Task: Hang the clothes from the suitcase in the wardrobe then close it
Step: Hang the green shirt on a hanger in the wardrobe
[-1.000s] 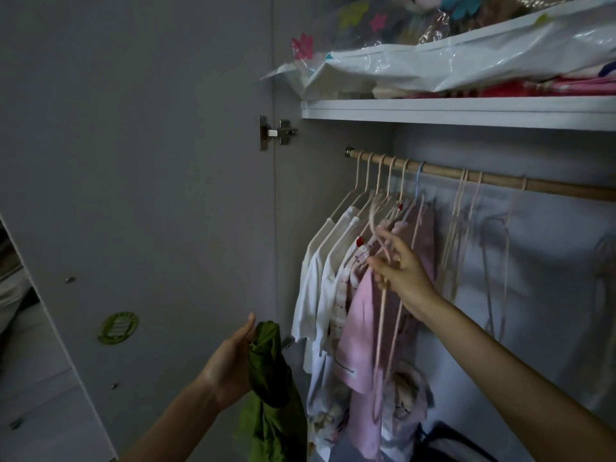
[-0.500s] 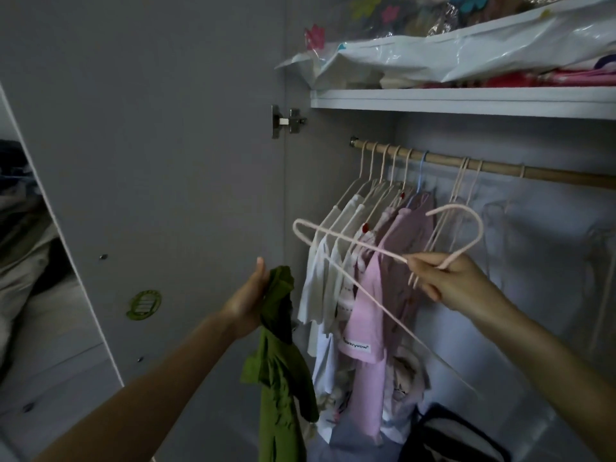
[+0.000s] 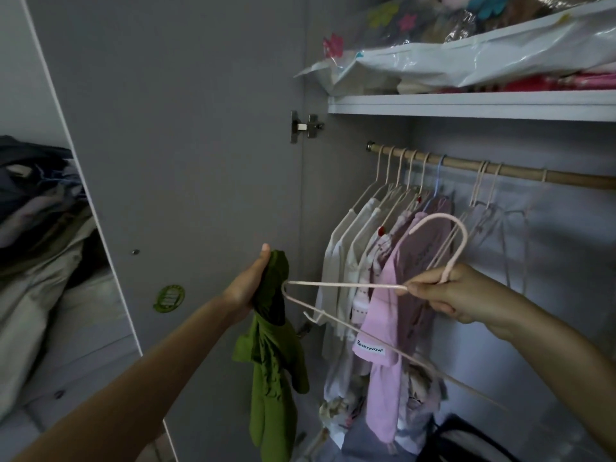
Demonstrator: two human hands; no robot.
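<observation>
My left hand [image 3: 248,285] grips the top of a green garment [image 3: 271,358], which hangs down in front of the open wardrobe door [image 3: 186,145]. A pale pink hanger [image 3: 346,285], off the rail, is pinched at its neck by my right hand [image 3: 456,295]; its hook curves upward and one arm tip reaches the green garment. Behind them the wooden rail [image 3: 513,170] carries several hangers with white and pink clothes [image 3: 383,271] at its left end and a few bare hangers [image 3: 483,191] further right.
A white shelf [image 3: 466,103] above the rail holds plastic-wrapped bundles [image 3: 466,51]. A dark bag [image 3: 466,438] sits on the wardrobe floor at lower right. Left of the door lies a heap of clothing [image 3: 36,228].
My right hand has lifted the pink hanger off the rail and brought it down and left toward the green garment. My left hand has raised the garment slightly.
</observation>
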